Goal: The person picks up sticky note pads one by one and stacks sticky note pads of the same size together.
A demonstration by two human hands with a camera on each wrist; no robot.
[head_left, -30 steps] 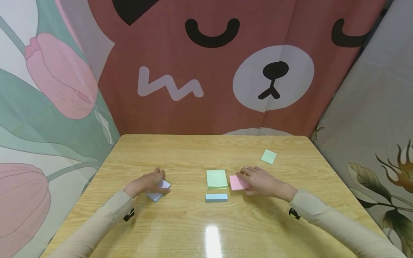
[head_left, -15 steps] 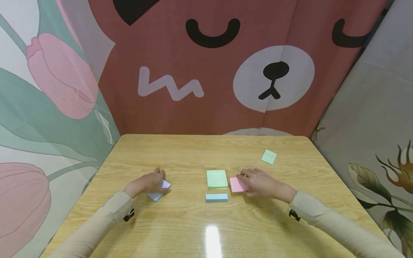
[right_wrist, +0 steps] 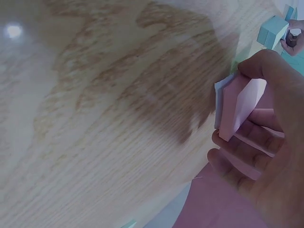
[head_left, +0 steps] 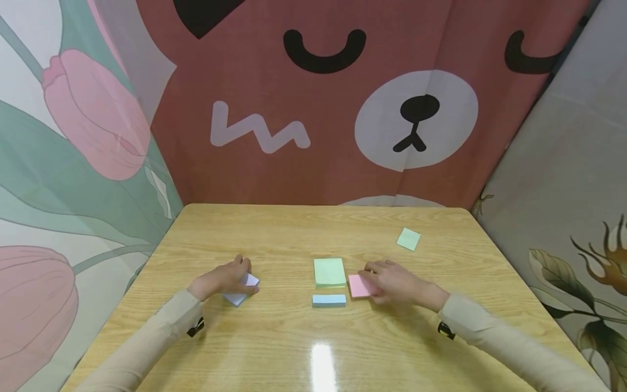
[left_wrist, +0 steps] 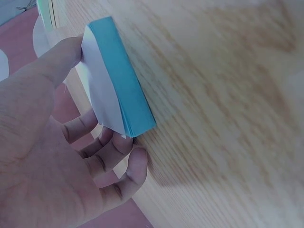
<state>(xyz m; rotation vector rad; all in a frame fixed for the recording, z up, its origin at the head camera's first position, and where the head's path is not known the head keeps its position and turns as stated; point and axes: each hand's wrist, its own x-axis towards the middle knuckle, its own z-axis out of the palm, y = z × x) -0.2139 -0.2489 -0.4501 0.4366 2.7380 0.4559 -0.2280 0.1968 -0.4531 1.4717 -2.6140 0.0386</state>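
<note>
Head view: left hand point(head_left: 222, 279) fingers clamped on blue pad point(head_left: 240, 289); right hand point(head_left: 399, 282) fingers pinch pink pad point(head_left: 359, 286) on tabletop point(head_left: 294, 337).

A makeshift recording corner in a home-like room: a small wood-grain counter point(head_left: 294, 348) is hemmed in on three sides by hung fabric, a cartoon bear blanket point(head_left: 343, 109) ahead, tulip-print cloth point(head_left: 73, 136) left, and grey floral cloth point(head_left: 563, 190) right.

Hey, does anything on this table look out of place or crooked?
One small green note lies alone and askew toward the far right of the table, apart from the green pad and blue pad. Nothing looks spilled or damaged.
</note>
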